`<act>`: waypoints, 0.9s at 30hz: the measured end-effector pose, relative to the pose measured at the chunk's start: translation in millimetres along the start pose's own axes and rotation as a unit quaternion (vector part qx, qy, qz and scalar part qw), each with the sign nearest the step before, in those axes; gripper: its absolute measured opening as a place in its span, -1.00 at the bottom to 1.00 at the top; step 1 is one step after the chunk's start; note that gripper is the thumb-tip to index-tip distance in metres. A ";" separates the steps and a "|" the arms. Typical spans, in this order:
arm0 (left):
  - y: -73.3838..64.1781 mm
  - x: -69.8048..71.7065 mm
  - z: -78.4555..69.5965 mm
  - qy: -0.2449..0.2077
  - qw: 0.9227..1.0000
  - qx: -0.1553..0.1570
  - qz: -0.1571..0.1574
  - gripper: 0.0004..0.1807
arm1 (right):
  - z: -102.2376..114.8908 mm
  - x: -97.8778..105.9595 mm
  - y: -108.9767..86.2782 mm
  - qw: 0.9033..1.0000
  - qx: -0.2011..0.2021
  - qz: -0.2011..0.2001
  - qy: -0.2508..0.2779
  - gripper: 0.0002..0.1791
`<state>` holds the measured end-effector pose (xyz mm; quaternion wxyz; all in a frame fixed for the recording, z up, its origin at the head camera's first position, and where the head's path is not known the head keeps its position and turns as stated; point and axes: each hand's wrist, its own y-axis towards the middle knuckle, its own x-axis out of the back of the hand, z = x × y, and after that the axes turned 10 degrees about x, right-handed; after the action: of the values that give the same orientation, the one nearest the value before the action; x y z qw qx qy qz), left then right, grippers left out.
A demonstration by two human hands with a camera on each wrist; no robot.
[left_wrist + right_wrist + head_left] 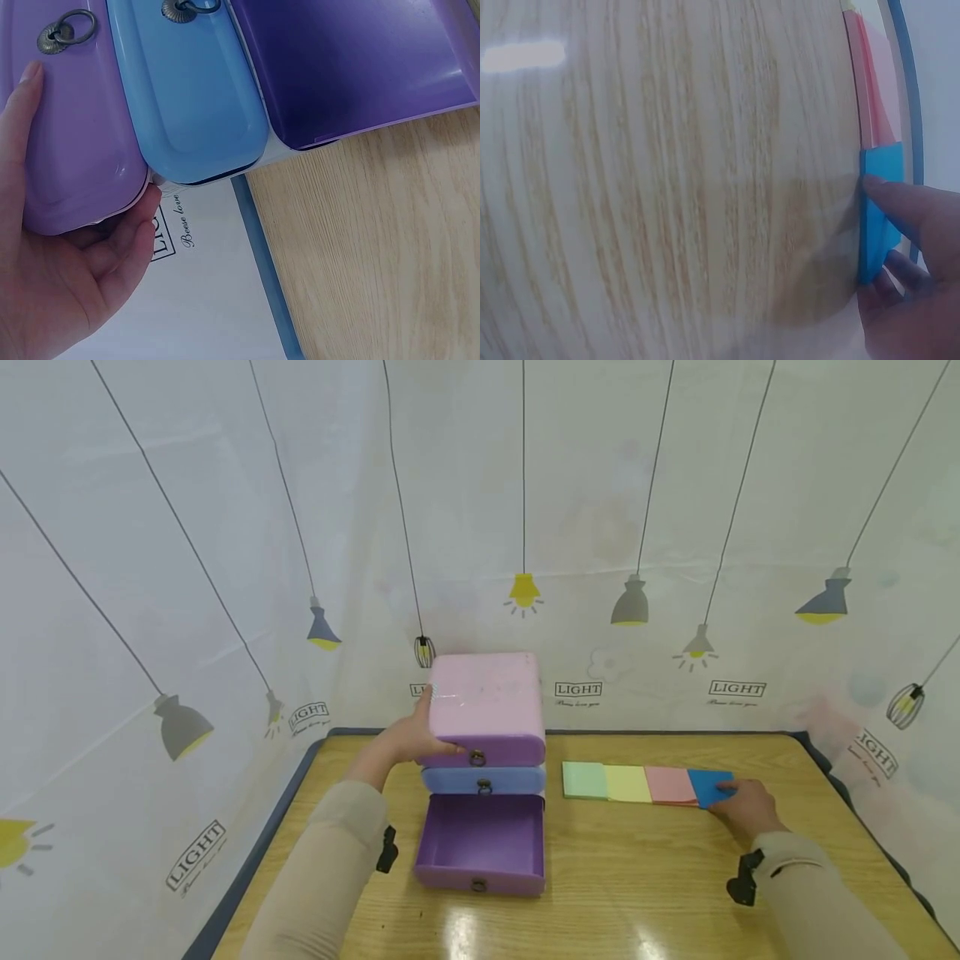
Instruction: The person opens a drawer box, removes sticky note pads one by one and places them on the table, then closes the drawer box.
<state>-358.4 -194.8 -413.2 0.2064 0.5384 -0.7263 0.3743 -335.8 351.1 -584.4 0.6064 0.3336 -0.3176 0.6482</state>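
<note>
A small drawer unit with a pink top (486,693) stands on the table. My left hand (411,739) grips its upper left side, thumb across the purple top drawer (82,142) and the other fingers round the side. Below are a closed blue drawer (517,781) and a pulled-out purple bottom drawer (517,882) with nothing visible inside. To the right, a row of sticky note pads runs green (585,779), yellow (628,782), pink (669,782) and blue (705,783). My right hand (752,810) holds the blue pad at its right end, thumb on its near edge.
The wooden table (630,877) has a dark blue border (262,843). Behind and beside it hangs a white sheet (465,485) printed with lamps. Dark wrist mounts (744,878) sit on both sleeves.
</note>
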 end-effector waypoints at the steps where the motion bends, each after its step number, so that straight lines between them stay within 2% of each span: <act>1: -0.2 0.1 -0.1 -0.001 1.000 0.000 0.000 0.48 | 0.1 -0.6 0.3 1.000 0.002 0.001 0.000 -0.38; 9: -0.3 0.1 -0.9 -0.007 1.000 -0.003 -0.002 0.48 | 2.8 -7.8 2.3 0.999 0.038 -0.010 -0.026 -0.45; 17: -1.1 0.7 -2.1 -0.001 1.000 0.001 -0.001 0.48 | 10.8 -6.2 1.6 0.999 0.014 0.026 0.017 -0.43; 21: 0.6 0.9 -2.1 -0.011 1.000 -0.009 0.001 0.48 | 18.7 -3.2 -2.3 0.999 0.007 0.037 0.027 -0.41; 27: 1.7 0.3 -2.7 -0.006 1.000 -0.007 0.001 0.48 | 34.9 -7.6 -13.2 0.996 0.045 0.044 0.070 -0.37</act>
<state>-360.4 -192.6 -411.9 0.2060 0.5386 -0.7304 0.3661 -320.7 319.0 -570.4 0.5827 0.3001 -0.2590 0.7095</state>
